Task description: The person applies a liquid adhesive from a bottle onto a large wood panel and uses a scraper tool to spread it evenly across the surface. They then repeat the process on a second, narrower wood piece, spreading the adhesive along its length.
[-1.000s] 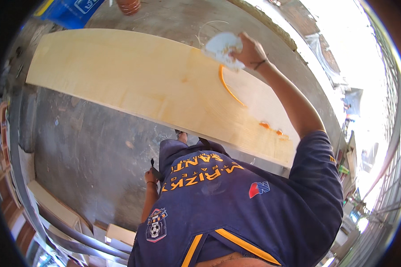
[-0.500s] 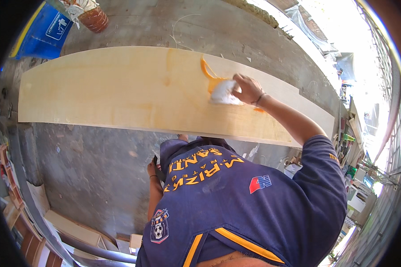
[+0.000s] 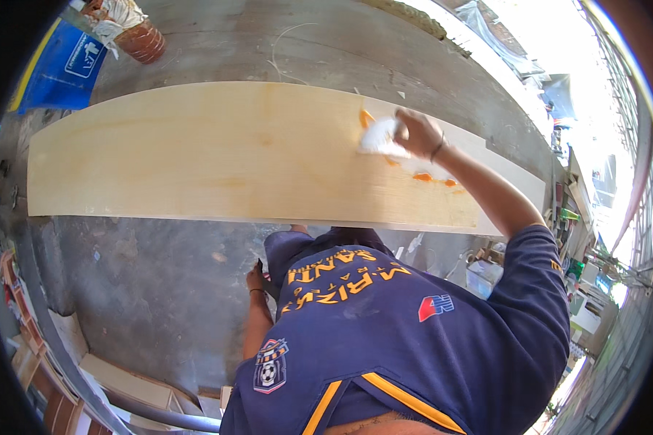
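Note:
A long pale wooden board (image 3: 196, 152) lies across the view in front of me. My right hand (image 3: 419, 134) is closed around a white cloth (image 3: 379, 138), blurred by motion, and presses it onto the board's right part. Orange liquid shows around the cloth: a streak (image 3: 366, 116) just above it, and small blobs (image 3: 422, 176) below and to the right. Down beside my body, off the board, is my left hand (image 3: 255, 278). Its fingers are mostly hidden, and a small dark thing shows next to it, too unclear to name.
At the far left stand a blue container (image 3: 69, 65) with a yellow edge and a reddish-brown bucket (image 3: 144, 43) topped with crumpled white material. Wooden panels (image 3: 127, 380) lie at the lower left. Assorted clutter (image 3: 577, 217) lines the right side, beyond the board's end.
My right hand has moved the cloth slightly right and away from me across the board. The large orange streak has mostly been spread out, leaving smaller patches.

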The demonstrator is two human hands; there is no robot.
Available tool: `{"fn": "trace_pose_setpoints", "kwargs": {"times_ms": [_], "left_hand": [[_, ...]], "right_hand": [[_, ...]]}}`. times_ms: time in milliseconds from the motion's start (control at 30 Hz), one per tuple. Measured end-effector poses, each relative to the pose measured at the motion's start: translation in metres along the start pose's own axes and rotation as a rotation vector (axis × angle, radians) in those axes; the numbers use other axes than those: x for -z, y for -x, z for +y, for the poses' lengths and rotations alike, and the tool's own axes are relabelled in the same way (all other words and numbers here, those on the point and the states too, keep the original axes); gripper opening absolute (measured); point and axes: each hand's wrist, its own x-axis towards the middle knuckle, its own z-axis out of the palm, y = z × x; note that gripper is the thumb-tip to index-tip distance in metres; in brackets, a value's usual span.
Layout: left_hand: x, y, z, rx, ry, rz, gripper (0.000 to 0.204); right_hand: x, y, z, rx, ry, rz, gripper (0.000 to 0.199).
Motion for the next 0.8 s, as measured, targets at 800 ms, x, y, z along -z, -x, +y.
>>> {"fn": "trace_pose_setpoints", "kwargs": {"times_ms": [800], "left_hand": [[-0.085,0.122,0.026,-0.118,-0.17,0.052,0.055]], "right_hand": [[0.04,-0.001,0.115,-0.09,0.027,0.176,0.041]]}}
